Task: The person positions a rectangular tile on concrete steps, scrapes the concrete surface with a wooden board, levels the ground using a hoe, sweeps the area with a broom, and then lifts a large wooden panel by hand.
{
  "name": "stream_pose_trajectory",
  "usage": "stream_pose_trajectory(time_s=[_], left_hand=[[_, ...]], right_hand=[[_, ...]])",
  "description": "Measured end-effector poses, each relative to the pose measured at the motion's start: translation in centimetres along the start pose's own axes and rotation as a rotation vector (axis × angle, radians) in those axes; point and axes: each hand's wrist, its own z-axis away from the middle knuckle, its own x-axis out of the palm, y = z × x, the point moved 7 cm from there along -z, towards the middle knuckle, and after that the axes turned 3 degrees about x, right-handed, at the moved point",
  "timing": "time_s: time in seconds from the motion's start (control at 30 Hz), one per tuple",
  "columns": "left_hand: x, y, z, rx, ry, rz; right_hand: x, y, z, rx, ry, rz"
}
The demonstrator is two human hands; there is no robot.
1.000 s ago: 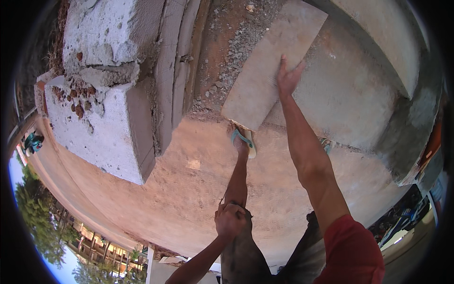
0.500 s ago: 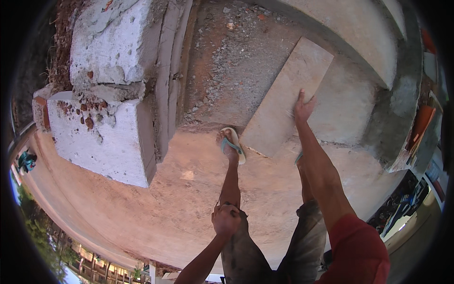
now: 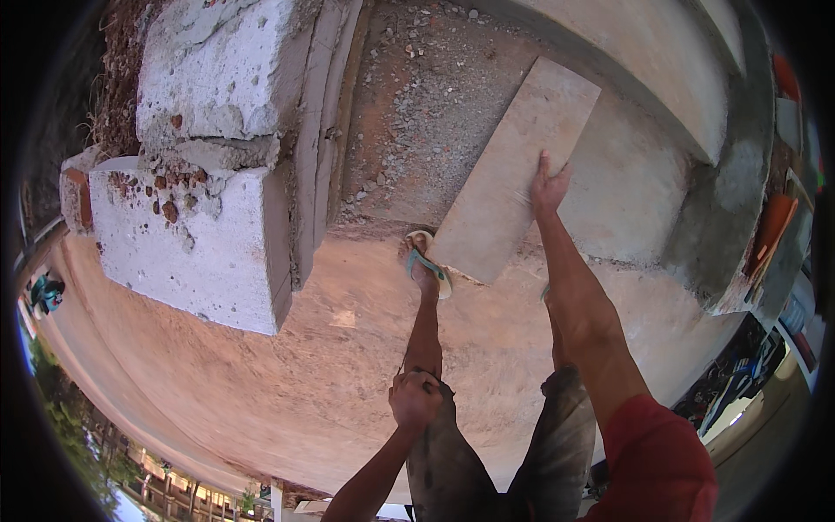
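A long, flat beige stone slab [image 3: 513, 174] lies slanted, its near end at the edge of the reddish floor and its far end over the gravelly ground. My right hand [image 3: 550, 184] grips the slab's right edge, thumb on top; the fingertips under it are hidden. By my left knee, my left hand [image 3: 416, 398] is closed with curled fingers, and what it holds, if anything, does not show. My left foot in a sandal [image 3: 426, 265] stands beside the slab's near left corner.
White rough masonry blocks [image 3: 187, 244] rise at the left. Grey gravel [image 3: 417, 113] covers the ground left of the slab, and smooth concrete [image 3: 622, 200] lies to its right. A curved concrete step [image 3: 644, 61] bounds the far side. Orange roof tiles [image 3: 770, 230] stand at the far right.
The slab has shifted slightly left, toward the gravel, and my right hand has moved along with it. My left hand stays by the knee.
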Motion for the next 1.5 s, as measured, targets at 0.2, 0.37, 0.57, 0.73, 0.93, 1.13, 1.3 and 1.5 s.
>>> stream_pose_trajectory(time_s=[0.2, 0.37, 0.57, 0.73, 0.93, 1.13, 1.3, 1.5], left_hand=[[-0.1, -0.4, 0.3, 0.013, 0.012, 0.0], [-0.3, 0.2, 0.2, -0.003, 0.023, -0.036], [0.4, 0.5, 0.4, -0.008, 0.052, -0.099], [0.3, 0.6, 0.3, -0.051, 0.019, -0.097], [0.4, 1.2, -0.1, -0.062, -0.006, -0.136], [-1.7, 0.6, -0.8, -0.11, 0.059, -0.118], [-1.5, 2.6, -1.3, -0.057, 0.052, -0.123], [-1.8, 1.3, -0.6, -0.102, 0.017, -0.086]], right_hand=[[7.1, -10.9, 2.0, -0.143, -0.33, 0.193], [5.0, -17.7, 5.0, -0.154, -0.409, 0.282], [7.2, -23.0, 5.2, -0.308, -0.586, 0.478], [11.5, -25.7, 10.1, -0.284, -0.688, 0.619], [12.5, -28.6, 10.5, -0.265, -0.61, 0.496], [10.8, -28.3, 17.0, -0.135, -0.682, 0.611], [15.8, -26.0, 7.0, -0.076, -0.466, 0.477], [12.5, -25.7, 15.8, -0.159, -0.606, 0.495]])
